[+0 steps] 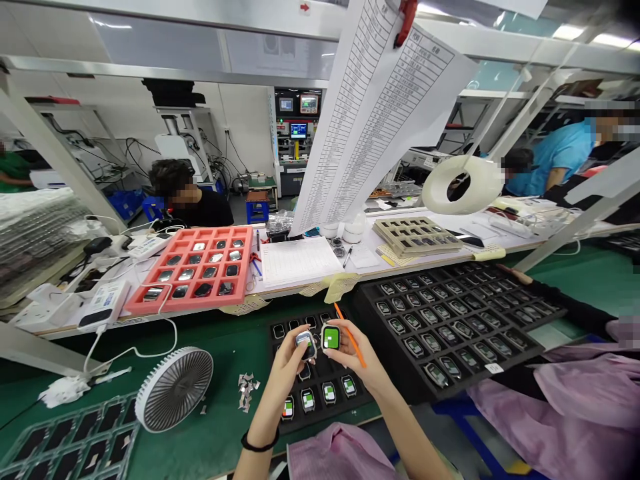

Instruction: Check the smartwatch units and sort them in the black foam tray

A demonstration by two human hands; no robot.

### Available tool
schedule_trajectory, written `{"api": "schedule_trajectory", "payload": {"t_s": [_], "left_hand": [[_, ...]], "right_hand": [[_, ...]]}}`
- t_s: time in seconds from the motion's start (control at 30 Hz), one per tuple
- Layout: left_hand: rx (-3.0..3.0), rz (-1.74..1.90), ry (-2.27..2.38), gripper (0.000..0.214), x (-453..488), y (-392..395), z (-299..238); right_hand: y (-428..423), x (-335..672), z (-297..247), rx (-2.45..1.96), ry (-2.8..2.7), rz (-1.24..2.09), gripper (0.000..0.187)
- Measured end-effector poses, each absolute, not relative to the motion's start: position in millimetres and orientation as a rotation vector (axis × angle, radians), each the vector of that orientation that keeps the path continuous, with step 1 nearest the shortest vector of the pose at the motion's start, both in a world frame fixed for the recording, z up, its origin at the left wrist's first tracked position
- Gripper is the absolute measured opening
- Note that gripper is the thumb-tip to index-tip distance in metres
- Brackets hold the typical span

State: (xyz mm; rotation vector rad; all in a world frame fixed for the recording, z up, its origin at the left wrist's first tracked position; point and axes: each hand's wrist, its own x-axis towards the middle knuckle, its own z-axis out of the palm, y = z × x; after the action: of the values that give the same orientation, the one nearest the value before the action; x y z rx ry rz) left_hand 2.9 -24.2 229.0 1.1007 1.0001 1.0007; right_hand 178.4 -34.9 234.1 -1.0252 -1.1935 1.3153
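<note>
My left hand (286, 365) grips a smartwatch body (305, 345) without a strap, its thumb lying across the face. In my right hand (361, 350) is a second smartwatch body (331, 337), its screen lit green with a small white patch. An orange pen-like stick (351, 337) is also held in that hand, slanting across the fingers. Both hands are close together above a black foam tray (340, 401). Along the tray's near side, several watch bodies show lit green and white screens, such as the watch (329, 393). My hands hide part of the tray's middle.
A larger black tray (400, 363) of watches stands at right, beside a co-worker's pink sleeve (575, 407). Left are a small fan (175, 389), silvery scraps (246, 391) and a clear plastic tray (70, 437). A pink foam tray (187, 303) lies on the shelf; paper lists (360, 120) hang above.
</note>
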Motion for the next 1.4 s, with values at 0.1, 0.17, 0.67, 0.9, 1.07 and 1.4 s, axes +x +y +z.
{"api": "schedule_trajectory", "payload": {"t_s": [0.1, 0.17, 0.67, 0.9, 1.07, 1.4], "left_hand": [[1.102, 1.01, 1.007, 0.058, 0.7, -23.2, 224.5], [1.103, 1.008, 0.996, 0.055, -0.4, -23.7, 222.9], [1.132, 1.162, 0.964, 0.063, -1.4, -25.5, 227.8], [1.831, 1.112, 1.126, 0.045, -1.3, -31.6, 244.0], [2.296, 0.992, 1.14, 0.058, 5.6, -26.7, 228.1], [2.344, 1.307, 0.968, 0.058, 10.1, -32.7, 235.8]], "right_hand": [[-34.3, 176.7, 233.7, -1.036, -1.168, 1.301, 0.037], [-34.5, 175.9, 234.2, -1.058, -1.137, 1.286, 0.032], [-32.4, 172.2, 238.8, -1.043, -1.129, 1.323, 0.039], [-32.0, 170.4, 236.0, -1.127, -1.159, 1.305, 0.039], [-39.2, 166.4, 233.4, -1.29, -1.411, 1.156, 0.038], [-44.6, 177.2, 236.4, -0.888, -1.203, 1.68, 0.041]]}}
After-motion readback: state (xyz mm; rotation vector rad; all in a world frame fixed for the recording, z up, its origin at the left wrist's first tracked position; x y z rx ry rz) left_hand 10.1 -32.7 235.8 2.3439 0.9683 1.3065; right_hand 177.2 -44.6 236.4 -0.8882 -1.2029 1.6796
